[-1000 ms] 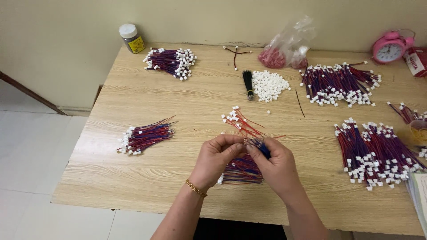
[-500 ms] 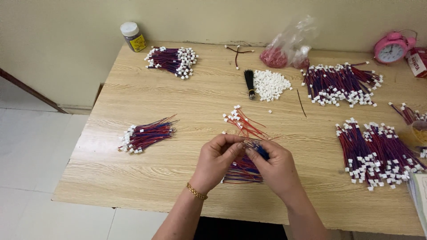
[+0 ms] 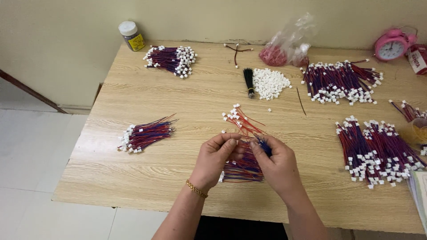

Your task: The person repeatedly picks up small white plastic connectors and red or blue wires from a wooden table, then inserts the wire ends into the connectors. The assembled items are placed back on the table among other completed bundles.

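Note:
My left hand (image 3: 216,158) and my right hand (image 3: 276,163) meet over the front middle of a wooden table (image 3: 178,102). Both pinch a bundle of red and blue wires (image 3: 242,169) with white plug ends that lies under the palms. The left thumb and forefinger hold a small white connector at the bundle's top. Blue wire tips stick out between the right fingers. A few loose red wires with white connectors (image 3: 238,118) fan out just beyond the hands.
Finished wire bundles lie at the left (image 3: 144,134), back left (image 3: 171,58), back right (image 3: 340,81) and right (image 3: 378,149). A pile of white connectors (image 3: 271,83), black brush, plastic bag (image 3: 287,44), jar (image 3: 130,35) and pink alarm clock (image 3: 391,44) stand at the back.
Both hands stay over the bundle. The fingers have shifted slightly as they work the wire ends; nothing else on the table has moved.

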